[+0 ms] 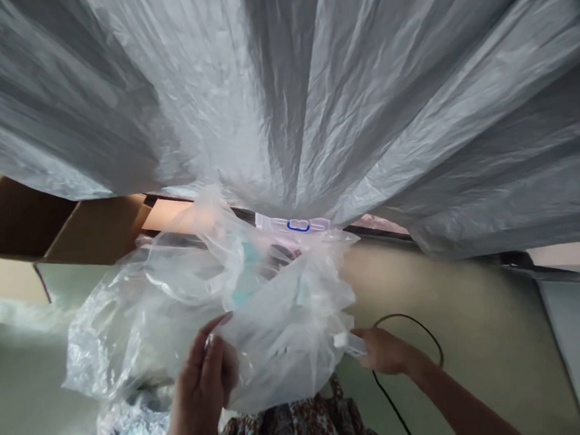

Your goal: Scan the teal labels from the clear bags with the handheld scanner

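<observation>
A large grey-white plastic sheet fans out across the whole upper view, gathered toward a point near the middle. Below it hangs a crumpled clear plastic bag with something pale turquoise inside. My left hand, with a gold bangle at the wrist, grips the bag's lower left edge. My right hand pinches the bag's lower right corner. A small white part with a blue loop shows where the sheet gathers.
Open brown cardboard boxes stand at the left. A black cable curls on the pale green surface by my right hand. More crumpled plastic lies at the lower left. Patterned fabric shows at the bottom.
</observation>
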A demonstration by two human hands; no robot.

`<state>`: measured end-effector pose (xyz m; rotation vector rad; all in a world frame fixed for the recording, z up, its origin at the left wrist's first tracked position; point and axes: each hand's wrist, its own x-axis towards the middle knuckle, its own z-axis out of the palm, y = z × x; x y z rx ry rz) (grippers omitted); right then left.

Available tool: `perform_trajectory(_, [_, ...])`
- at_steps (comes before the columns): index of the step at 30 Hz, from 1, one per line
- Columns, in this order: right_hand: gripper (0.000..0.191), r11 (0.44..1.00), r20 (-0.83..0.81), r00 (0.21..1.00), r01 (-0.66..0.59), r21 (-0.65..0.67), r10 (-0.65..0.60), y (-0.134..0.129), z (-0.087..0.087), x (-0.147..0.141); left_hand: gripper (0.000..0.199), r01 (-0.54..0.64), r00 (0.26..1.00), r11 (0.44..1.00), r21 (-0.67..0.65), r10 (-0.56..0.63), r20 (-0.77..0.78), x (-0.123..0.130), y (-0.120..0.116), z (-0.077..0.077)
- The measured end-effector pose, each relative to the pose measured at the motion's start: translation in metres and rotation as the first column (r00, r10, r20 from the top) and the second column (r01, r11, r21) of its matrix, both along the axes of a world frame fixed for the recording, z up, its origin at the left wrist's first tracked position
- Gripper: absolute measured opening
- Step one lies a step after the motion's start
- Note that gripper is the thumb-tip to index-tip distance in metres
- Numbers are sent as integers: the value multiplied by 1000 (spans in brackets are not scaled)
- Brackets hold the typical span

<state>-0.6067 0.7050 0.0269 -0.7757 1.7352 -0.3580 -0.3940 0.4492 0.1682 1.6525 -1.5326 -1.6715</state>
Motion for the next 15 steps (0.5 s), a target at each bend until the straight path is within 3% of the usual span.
perform_trajectory(3, [53,961,144,952,276,-20,-270,32,19,-2,63,67,998,998,1,-67,2,9,-14,-6])
perform_trajectory(5, [56,900,239,879,434,-38,-413,32,25,-1,60,144,989,989,12,-144,-23,14,-10,-12])
perform_trajectory(7, [55,836,315,808,543,-73,-498,13,21,0,57,201,978,979,21,-199,-53,17,0,-16])
perform_trajectory(11, [48,708,379,724,674,-213,-576,-55,0,3,55,231,973,973,17,-230,-31,21,10,-17])
perform_trajectory(13, [33,649,418,682,721,-243,-600,-75,-4,5,55,269,963,963,-31,-268,35,27,-4,-19])
perform_trajectory(15, [25,612,492,629,759,-223,-602,-76,0,5,56,338,935,936,-95,-323,143,35,-32,-25])
